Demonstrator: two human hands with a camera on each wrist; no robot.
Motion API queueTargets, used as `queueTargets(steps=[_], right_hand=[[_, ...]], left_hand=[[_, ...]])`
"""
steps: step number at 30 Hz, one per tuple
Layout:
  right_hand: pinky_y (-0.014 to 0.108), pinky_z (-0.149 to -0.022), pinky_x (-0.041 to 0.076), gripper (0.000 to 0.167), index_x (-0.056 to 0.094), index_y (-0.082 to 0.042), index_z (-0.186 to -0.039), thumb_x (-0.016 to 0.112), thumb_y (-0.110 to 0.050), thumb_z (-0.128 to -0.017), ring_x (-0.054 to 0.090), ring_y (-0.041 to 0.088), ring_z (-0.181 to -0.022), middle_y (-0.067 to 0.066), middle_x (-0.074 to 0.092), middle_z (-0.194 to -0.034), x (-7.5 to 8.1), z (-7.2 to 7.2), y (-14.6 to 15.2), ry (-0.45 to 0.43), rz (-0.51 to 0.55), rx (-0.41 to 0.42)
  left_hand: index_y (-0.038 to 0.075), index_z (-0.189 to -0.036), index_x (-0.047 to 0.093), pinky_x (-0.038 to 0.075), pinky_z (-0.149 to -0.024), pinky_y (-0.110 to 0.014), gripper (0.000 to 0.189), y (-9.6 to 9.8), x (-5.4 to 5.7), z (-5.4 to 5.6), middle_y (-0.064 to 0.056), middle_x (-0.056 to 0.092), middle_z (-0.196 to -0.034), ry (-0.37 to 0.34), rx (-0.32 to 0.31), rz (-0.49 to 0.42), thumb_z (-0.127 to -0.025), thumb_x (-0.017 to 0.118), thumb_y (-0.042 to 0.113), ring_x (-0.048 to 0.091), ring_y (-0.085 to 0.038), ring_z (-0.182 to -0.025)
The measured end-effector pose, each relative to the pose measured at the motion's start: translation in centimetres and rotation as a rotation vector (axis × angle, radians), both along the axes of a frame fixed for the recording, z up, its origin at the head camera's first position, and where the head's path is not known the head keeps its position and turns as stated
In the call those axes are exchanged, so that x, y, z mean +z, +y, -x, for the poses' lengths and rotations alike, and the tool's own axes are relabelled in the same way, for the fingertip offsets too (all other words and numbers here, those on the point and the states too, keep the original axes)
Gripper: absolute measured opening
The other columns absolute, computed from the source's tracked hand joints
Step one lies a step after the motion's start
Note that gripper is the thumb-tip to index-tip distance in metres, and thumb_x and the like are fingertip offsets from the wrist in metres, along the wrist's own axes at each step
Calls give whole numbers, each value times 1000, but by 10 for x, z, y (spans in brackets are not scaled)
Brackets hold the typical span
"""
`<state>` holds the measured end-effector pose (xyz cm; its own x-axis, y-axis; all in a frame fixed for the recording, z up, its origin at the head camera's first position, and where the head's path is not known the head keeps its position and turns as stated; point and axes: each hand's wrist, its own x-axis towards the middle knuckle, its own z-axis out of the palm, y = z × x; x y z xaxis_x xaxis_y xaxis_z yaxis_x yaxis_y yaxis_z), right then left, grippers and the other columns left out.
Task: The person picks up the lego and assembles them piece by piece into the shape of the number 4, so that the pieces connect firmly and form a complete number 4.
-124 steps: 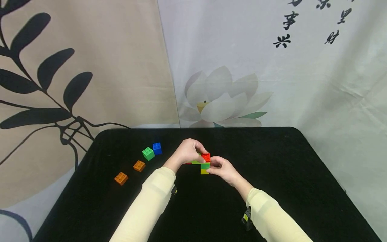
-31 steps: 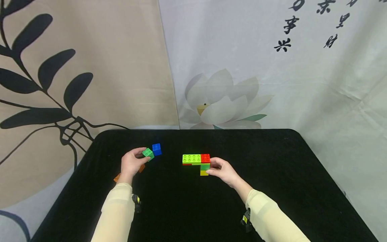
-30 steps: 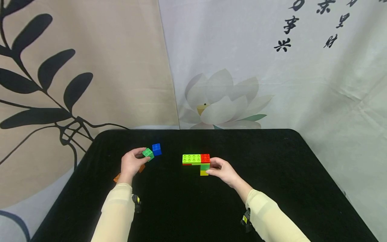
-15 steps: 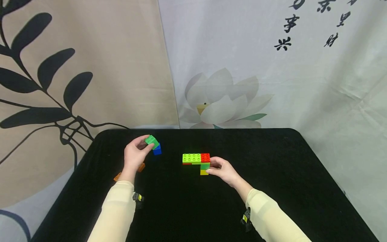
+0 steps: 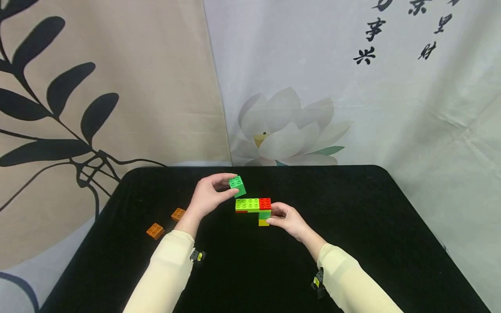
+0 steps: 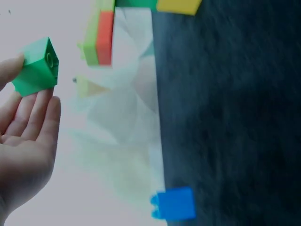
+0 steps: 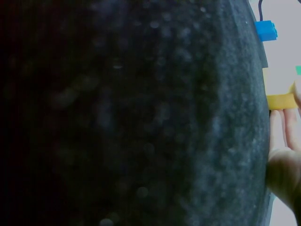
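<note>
Between the thumb and fingers of my left hand is a green toy brick, tilted and raised just behind the lime end of a brick build. In the left wrist view the hollow underside of this green brick partly shows. My right hand grips the build at its right side, around the green brick and the yellow brick at its foot. On top run a long lime brick and a red brick. Another red brick hangs under the lime one's left end.
Two orange bricks lie on the black table at the left. A blue brick sits on the table, hidden behind my left hand in the head view. A printed cloth hangs behind the table's far edge.
My left hand picked up the green brick from beside the blue one, lifted it and carried it right, to the lime end of the build. My right hand has stayed in place.
</note>
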<state>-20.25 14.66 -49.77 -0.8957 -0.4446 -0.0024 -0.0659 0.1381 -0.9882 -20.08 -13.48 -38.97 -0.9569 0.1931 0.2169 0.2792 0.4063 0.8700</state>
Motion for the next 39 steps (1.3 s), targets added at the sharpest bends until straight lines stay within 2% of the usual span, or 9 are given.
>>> queueTargets(steps=[4,9,15,30,39], right_hand=[[40,-94,52,38,58,0,-127,70,-5,-91,62,29,-110,16,64,-122,0,1,1,0,-3,3],[40,-93,52,37,58,0,-126,69,-7,-92,61,29,-110,16,63,-122,-1,1,2,15,-6,15],[38,-93,53,36,57,0,-126,68,-6,-93,61,27,-109,15,63,-122,-1,1,2,16,-3,24],[37,-93,52,37,55,4,-128,67,-6,-94,59,30,-111,19,62,-123,-3,2,2,27,16,40],[38,-94,52,38,55,3,-128,68,-6,-93,60,30,-112,19,62,-124,-1,3,2,18,12,34]], left_hand=[[15,-122,69,54,-90,-42,37,18,5,0,-1,71,-110,-38,-70,-1,-86,79,20,66,-19,-101],[15,-120,70,53,-88,-42,35,40,10,-1,2,71,-107,-29,-125,22,-86,79,19,66,-18,-98],[14,-121,69,52,-91,-42,37,56,8,-3,1,71,-110,-29,-159,78,-86,79,17,66,-19,-101],[15,-120,70,52,-93,-42,36,66,2,1,0,70,-112,-65,-161,146,-85,80,14,65,-19,-105],[16,-121,71,51,-95,-43,37,67,0,3,0,70,-113,-44,-168,176,-85,79,14,65,-19,-106]])
